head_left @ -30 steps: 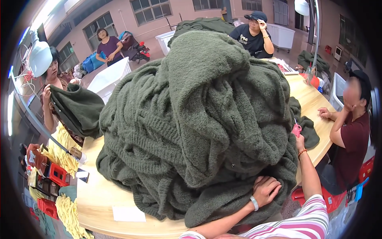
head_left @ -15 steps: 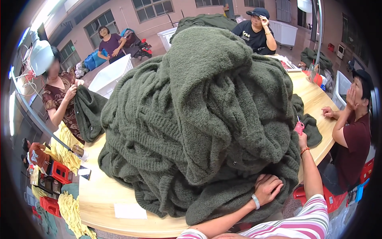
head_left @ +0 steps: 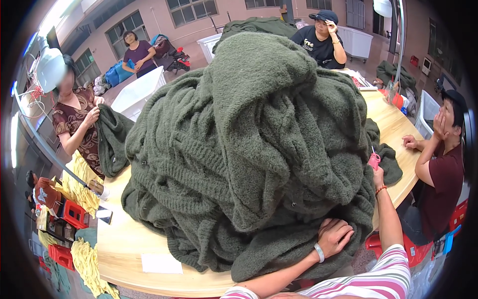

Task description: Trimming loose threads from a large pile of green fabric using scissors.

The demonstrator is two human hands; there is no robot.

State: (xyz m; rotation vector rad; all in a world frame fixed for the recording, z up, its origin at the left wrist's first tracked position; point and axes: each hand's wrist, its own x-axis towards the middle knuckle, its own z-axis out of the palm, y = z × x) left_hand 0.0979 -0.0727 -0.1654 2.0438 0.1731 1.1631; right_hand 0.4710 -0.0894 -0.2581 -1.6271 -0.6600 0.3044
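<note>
A big heap of dark green knitted garments (head_left: 199, 164) covers most of the table in front of me. My left hand (head_left: 335, 238), a pale band on its wrist, rests on the near right folds with loosely bent fingers; nothing shows in its grasp. At the heap's right side, my right hand (head_left: 378, 175), with a red beaded bracelet, is closed round small pink-handled scissors (head_left: 374, 160). Their thin blade points up and away from me. Part of that hand's grip is hidden. A smaller piece of green knitwear (head_left: 388, 164) lies just beyond the scissors.
At left, a co-worker (head_left: 79, 119) holds a green garment. Another person (head_left: 445, 164) sits at the right table edge, hand on cheek. Two more people are behind the heap. A phone (head_left: 104, 214) and white paper (head_left: 162, 263) lie on the wooden table (head_left: 124, 244).
The person at the back left has lowered their hands in front of the body. The co-worker at left has shifted the garment slightly. My own hands stay in place.
</note>
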